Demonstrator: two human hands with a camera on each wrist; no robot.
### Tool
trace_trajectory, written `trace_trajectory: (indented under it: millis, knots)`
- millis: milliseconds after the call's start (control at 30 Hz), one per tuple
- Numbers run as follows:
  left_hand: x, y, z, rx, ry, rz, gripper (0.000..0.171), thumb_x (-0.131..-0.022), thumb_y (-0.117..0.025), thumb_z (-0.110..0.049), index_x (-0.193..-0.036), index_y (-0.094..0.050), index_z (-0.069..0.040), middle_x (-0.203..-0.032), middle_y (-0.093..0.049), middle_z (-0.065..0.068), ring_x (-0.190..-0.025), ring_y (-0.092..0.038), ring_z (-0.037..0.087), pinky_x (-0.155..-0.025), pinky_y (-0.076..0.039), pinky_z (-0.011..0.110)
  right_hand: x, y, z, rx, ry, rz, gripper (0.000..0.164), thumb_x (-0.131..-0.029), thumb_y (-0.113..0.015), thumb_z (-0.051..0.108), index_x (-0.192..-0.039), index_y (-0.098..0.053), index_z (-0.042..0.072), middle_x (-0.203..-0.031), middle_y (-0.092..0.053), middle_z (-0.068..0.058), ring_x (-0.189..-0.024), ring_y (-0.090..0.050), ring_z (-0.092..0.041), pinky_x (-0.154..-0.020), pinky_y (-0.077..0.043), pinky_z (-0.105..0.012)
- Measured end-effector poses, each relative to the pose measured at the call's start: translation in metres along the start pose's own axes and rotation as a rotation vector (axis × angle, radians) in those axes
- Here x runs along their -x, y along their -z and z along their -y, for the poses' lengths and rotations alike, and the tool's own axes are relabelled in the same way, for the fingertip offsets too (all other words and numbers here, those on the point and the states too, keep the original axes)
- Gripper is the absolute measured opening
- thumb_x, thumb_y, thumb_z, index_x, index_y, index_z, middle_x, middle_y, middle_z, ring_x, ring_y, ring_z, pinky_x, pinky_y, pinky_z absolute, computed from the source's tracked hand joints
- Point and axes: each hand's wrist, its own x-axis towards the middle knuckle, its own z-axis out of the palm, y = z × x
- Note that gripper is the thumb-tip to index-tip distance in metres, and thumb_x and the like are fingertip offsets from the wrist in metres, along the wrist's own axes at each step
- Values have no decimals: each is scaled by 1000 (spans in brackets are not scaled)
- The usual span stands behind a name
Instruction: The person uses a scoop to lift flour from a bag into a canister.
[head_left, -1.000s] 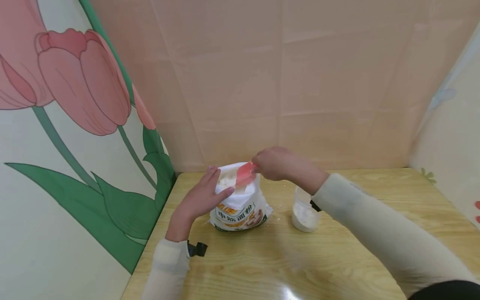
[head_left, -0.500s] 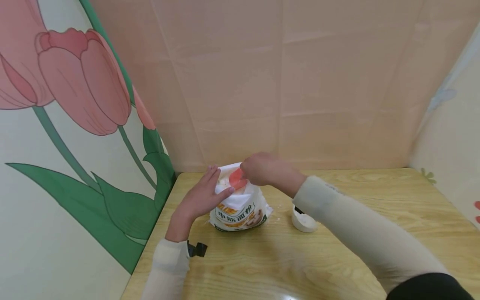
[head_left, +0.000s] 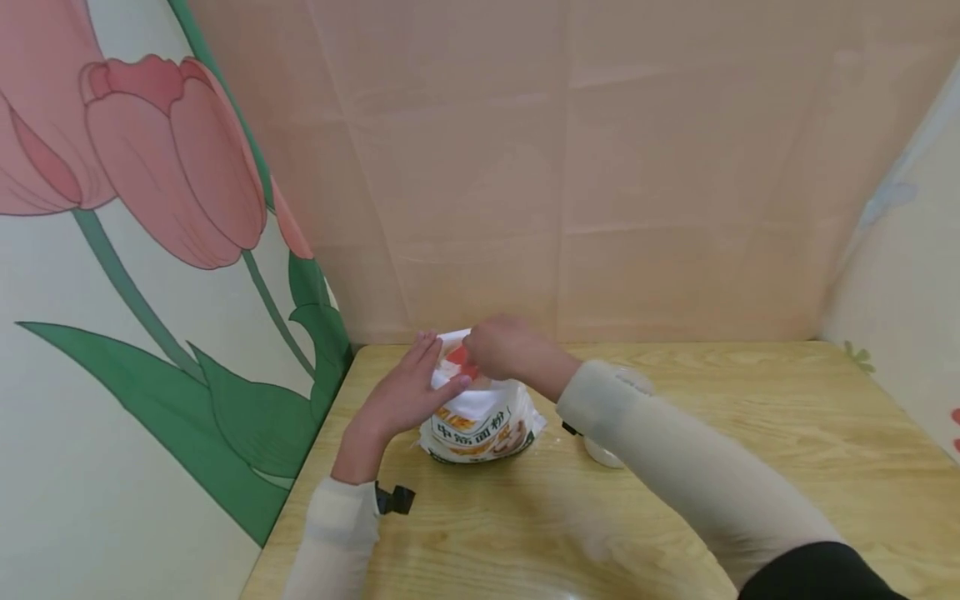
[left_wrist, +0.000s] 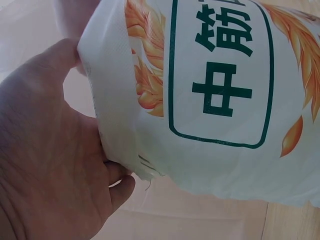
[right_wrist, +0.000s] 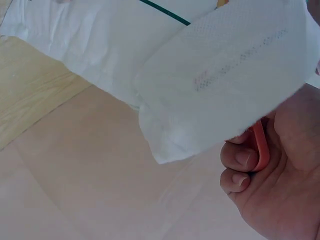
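Observation:
A white flour bag (head_left: 480, 433) with green lettering and orange print stands on the table, its top folded down around an open mouth. My left hand (head_left: 401, 392) grips the mouth's left side, thumb over the front rim; in the left wrist view its fingers curl at the bag's folded edge (left_wrist: 112, 100). At the opposite side, my right hand (head_left: 513, 350) holds a red scoop (head_left: 456, 358) by its handle, the scoop end down inside the mouth among the flour. The right wrist view shows the fingers curled round the red handle (right_wrist: 262, 147), just beyond the rim.
A clear tub (head_left: 602, 454) stands right of the bag, mostly hidden under my right sleeve. White flour specks lie on the wood-grain table (head_left: 480, 525). A pinkish sheet (head_left: 600, 208) hangs behind, and a tulip-painted wall (head_left: 172, 417) rises at the left.
My right hand has moved left and slightly down, pushing the scoop deeper into the flour bag. Its sleeve now covers more of the tub. The left hand has stayed in place.

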Motion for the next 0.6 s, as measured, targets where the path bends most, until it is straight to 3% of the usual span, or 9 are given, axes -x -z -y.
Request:
trace_trajectory:
  millis: [367,600]
  knots:
    - [-1,-2,1,-13,6,-2,101,-93,-36,-80,-162,-17,-9,-170,-9,7,-157,2,19,-124,-16,47,-8,-10,0,-85,25,-29,10,-95,-70,26,-100,-73,18,-98,-72,0,-87,-66,-19,-83,-55,-38]
    - [0,-2,0,-6,12,8,102,-93,-35,-81,-163,-17,-8,-171,-7,6,-157,3,19,-124,-15,48,-3,-15,-10,-127,40,-18,16,-100,-64,29,-105,-72,16,-102,-71,-3,-94,-67,-21,-84,-55,-39]
